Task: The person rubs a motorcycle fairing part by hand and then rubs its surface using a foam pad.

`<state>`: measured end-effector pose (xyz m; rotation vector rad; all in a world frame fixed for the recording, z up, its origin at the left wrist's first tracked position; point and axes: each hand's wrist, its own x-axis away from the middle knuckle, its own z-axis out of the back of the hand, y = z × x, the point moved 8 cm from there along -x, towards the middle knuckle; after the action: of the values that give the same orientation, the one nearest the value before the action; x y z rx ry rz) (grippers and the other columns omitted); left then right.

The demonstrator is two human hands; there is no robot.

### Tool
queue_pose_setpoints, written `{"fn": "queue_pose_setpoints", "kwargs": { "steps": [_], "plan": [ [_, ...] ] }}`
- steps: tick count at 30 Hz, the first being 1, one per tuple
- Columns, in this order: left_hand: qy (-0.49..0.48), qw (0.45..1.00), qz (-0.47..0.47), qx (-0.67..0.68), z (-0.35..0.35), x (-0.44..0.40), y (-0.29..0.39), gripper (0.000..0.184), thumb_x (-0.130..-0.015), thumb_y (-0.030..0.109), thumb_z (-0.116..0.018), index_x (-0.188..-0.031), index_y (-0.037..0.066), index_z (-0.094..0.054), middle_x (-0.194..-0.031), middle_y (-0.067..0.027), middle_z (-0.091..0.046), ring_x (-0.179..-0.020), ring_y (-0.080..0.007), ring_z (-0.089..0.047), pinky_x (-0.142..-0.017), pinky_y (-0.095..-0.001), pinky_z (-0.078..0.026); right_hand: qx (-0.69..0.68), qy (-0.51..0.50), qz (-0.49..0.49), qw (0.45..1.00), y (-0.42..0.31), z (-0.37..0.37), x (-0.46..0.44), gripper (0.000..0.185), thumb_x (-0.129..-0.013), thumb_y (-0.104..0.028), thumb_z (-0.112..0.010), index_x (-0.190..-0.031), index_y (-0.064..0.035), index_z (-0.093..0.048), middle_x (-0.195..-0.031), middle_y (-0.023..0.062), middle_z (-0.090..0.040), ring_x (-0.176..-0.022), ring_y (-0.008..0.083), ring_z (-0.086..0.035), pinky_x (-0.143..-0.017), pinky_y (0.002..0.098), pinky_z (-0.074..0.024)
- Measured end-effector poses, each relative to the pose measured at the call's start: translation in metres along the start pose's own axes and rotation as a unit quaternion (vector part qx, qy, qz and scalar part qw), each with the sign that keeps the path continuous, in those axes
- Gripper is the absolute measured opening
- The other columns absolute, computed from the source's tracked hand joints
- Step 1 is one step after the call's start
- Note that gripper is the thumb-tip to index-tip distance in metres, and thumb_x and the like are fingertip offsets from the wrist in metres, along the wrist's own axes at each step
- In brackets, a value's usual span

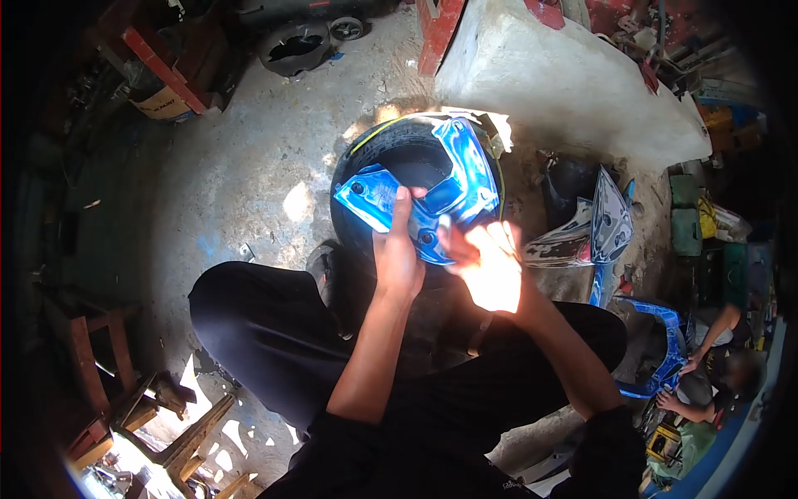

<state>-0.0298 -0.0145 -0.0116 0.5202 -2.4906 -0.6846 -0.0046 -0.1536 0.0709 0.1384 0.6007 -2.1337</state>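
Note:
A glossy blue plastic fairing panel [471,170] with white streaks and bolt holes is held over a round black tub [342,224]. My left hand [397,259] is closed on its lower left part, thumb lying on top. At the panel's lower right edge is my right hand [489,264], its fingertips close to or touching the surface. Strong sunlight and motion blur wash out those fingers, so whether they grip anything is unclear. The tub's dark inside shows behind the panel.
Grey and dark fairing pieces [611,220] lie at right. Beyond them, another person's hands [677,391] hold a blue frame-like panel [672,345]. A white wall block [540,91] stands ahead. Wooden stools [100,341] are at left, a cardboard box [162,106] at upper left.

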Motion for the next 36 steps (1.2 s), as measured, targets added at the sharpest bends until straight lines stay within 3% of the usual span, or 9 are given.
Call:
{"fn": "queue_pose_setpoints", "kwargs": {
  "steps": [2,3,6,9,13,20,23,25,36],
  "plan": [
    [-0.039,0.998,0.048,0.004,-0.004,0.003,0.0,0.024,-0.108,0.028,-0.06,-0.105,0.006,-0.069,-0.103,-0.0038,-0.069,-0.091,-0.0122,-0.067,-0.08,-0.0303,-0.057,-0.02,0.015,0.039,0.999,-0.001,-0.003,0.0,0.038,-0.08,-0.01,-0.077,-0.116,-0.001,-0.07,-0.105,0.0065,-0.062,-0.095,0.0268,-0.055,-0.092,0.0436,-0.039],
    [0.003,1.0,0.018,0.003,0.001,-0.001,0.0,0.023,-0.107,0.028,-0.061,-0.107,0.006,-0.068,-0.103,-0.0041,-0.069,-0.093,-0.0127,-0.067,-0.081,-0.0302,-0.057,-0.117,0.016,-0.067,0.991,0.019,-0.003,-0.006,0.038,-0.08,-0.008,-0.078,-0.117,-0.0016,-0.07,-0.108,0.0063,-0.063,-0.097,0.0265,-0.056,-0.092,0.0426,-0.04],
    [-0.005,1.0,0.009,0.017,0.0,-0.002,0.001,0.024,-0.107,0.028,-0.061,-0.109,0.005,-0.068,-0.103,-0.0046,-0.069,-0.094,-0.0131,-0.067,-0.082,-0.0306,-0.057,-0.357,0.063,-0.142,0.921,0.046,-0.007,-0.008,0.038,-0.08,-0.003,-0.08,-0.118,-0.0032,-0.073,-0.113,0.0049,-0.069,-0.1,0.0238,-0.061,-0.093,0.0379,-0.0429],
    [-0.007,1.0,0.015,-0.003,0.001,-0.003,0.002,0.024,-0.107,0.028,-0.061,-0.11,0.005,-0.067,-0.104,-0.0046,-0.069,-0.095,-0.0133,-0.067,-0.083,-0.0319,-0.058,-0.075,0.02,-0.032,0.996,0.008,0.013,-0.013,0.041,-0.076,-0.001,-0.085,-0.116,-0.005,-0.075,-0.108,0.0042,-0.075,-0.09,0.0196,-0.067,-0.091,0.0334,-0.0481],
    [-0.011,0.999,0.028,0.022,0.0,-0.003,0.003,0.024,-0.107,0.028,-0.061,-0.108,0.005,-0.068,-0.105,-0.0049,-0.069,-0.095,-0.0136,-0.068,-0.084,-0.0323,-0.058,-0.138,0.034,-0.045,0.989,0.02,0.017,-0.011,0.046,-0.076,-0.003,-0.087,-0.121,-0.0031,-0.074,-0.112,0.0111,-0.075,-0.1,0.0239,-0.073,-0.089,0.0366,-0.057],
    [-0.01,0.999,0.044,0.006,0.003,-0.003,0.001,0.023,-0.106,0.027,-0.063,-0.107,0.006,-0.07,-0.104,-0.0052,-0.071,-0.096,-0.0143,-0.068,-0.085,-0.0322,-0.057,-0.191,0.067,-0.074,0.976,0.017,0.013,-0.014,0.034,-0.086,0.001,-0.079,-0.119,-0.0017,-0.073,-0.105,0.0121,-0.075,-0.09,0.0208,-0.072,-0.087,0.0314,-0.0575],
    [-0.014,0.999,0.048,0.009,0.002,-0.003,-0.001,0.023,-0.106,0.027,-0.063,-0.108,0.006,-0.07,-0.104,-0.0051,-0.071,-0.096,-0.0143,-0.068,-0.087,-0.0323,-0.056,-0.579,0.132,-0.197,0.78,0.044,-0.008,-0.004,0.027,-0.091,0.004,-0.074,-0.117,-0.0021,-0.073,-0.099,0.0094,-0.072,-0.089,0.0185,-0.069,-0.081,0.0303,-0.056],
    [-0.012,0.999,0.046,0.01,0.003,-0.002,-0.002,0.023,-0.106,0.027,-0.063,-0.107,0.005,-0.07,-0.104,-0.0051,-0.072,-0.096,-0.0144,-0.068,-0.088,-0.0323,-0.056,-0.125,0.013,-0.149,0.981,0.033,0.007,-0.012,0.023,-0.095,-0.008,-0.069,-0.117,-0.006,-0.075,-0.107,0.0106,-0.072,-0.098,0.0288,-0.07,-0.087,0.0389,-0.053],
    [0.005,0.999,0.044,-0.014,0.001,0.0,0.004,0.023,-0.106,0.027,-0.06,-0.108,0.007,-0.07,-0.101,-0.0038,-0.071,-0.091,-0.0145,-0.069,-0.082,-0.0318,-0.058,0.012,0.004,-0.005,1.0,0.002,0.016,-0.014,0.03,-0.09,-0.01,-0.071,-0.118,-0.017,-0.077,-0.104,0.0009,-0.07,-0.087,0.023,-0.059,-0.084,0.0376,-0.0457]
  ]
}}
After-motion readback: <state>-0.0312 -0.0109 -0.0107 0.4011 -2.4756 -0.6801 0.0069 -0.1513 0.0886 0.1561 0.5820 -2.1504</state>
